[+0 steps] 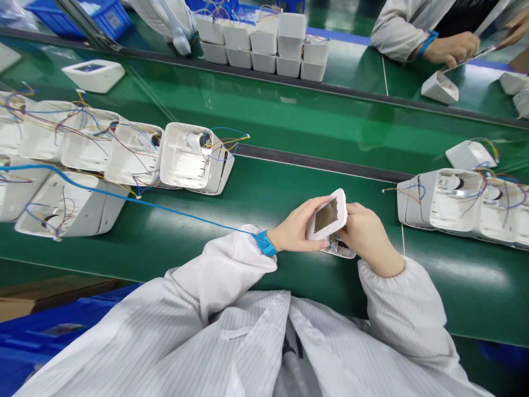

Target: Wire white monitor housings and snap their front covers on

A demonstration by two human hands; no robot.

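My left hand [296,226], with a blue wrist strap [265,243], is wrapped round a white panel with a dark screen [326,214]. The panel is tilted over an open white housing [342,249], whose inner parts show below it. My right hand [364,234] is closed at the right side of the panel and housing. Its fingertips are hidden behind them, so what they pinch cannot be made out.
Open white housings with loose wires stand at the left [185,157] and right [454,201]. A blue cord [165,208] crosses the green bench [173,242]. Beyond the dark rail [289,157] are stacked housings [264,49] and another person's hands [450,49].
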